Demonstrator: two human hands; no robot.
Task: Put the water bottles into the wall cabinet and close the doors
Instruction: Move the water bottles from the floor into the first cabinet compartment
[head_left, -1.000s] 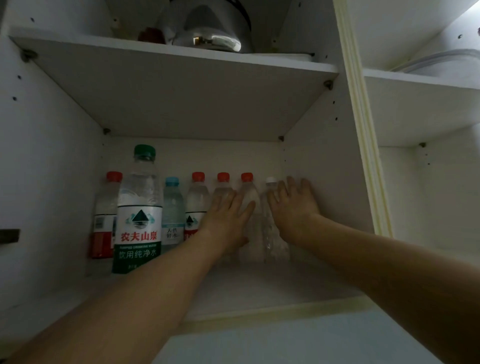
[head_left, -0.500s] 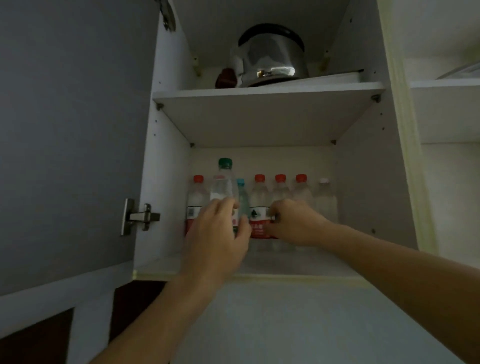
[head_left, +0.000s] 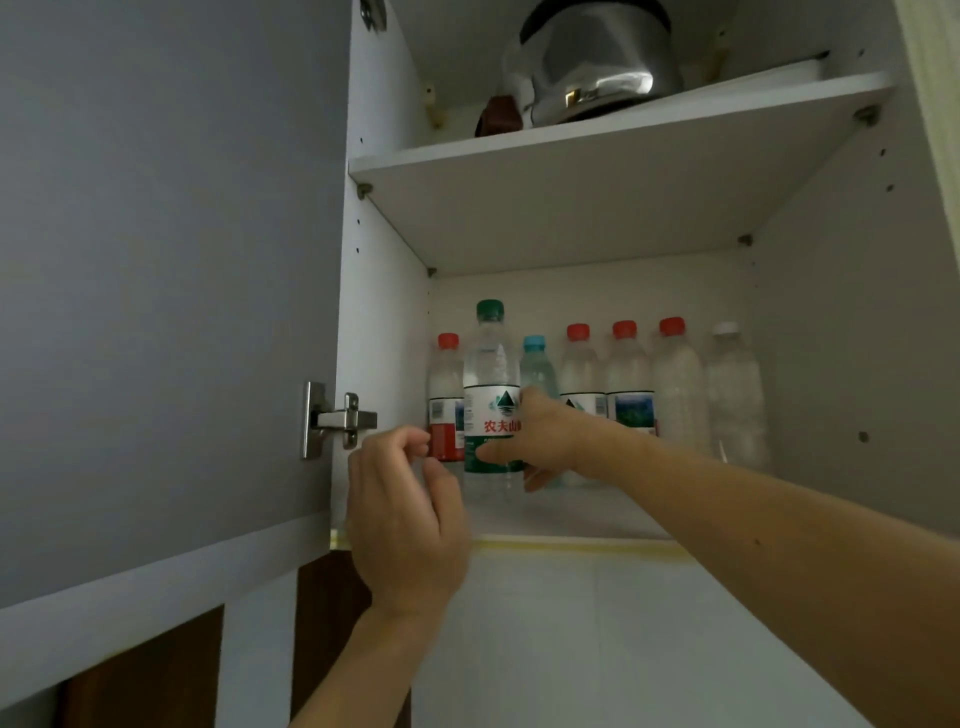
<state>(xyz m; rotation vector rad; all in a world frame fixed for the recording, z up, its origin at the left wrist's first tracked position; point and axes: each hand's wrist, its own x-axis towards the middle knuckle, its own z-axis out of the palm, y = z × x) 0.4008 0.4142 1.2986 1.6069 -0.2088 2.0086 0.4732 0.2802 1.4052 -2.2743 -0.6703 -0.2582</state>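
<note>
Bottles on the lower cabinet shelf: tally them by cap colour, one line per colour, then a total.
Red cap: 4, the leftmost and three in a row right of centre
Green cap: 1, the tall bottle that the right hand holds
Light blue cap: 1
White cap: 1, far right
Total: 7

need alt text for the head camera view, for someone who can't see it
A right hand grips a tall green-capped water bottle, standing in front of a row of smaller clear bottles on a white wall cabinet's lower shelf. The left hand hovers loosely curled beside the open grey door; a steel kettle sits above.
</note>
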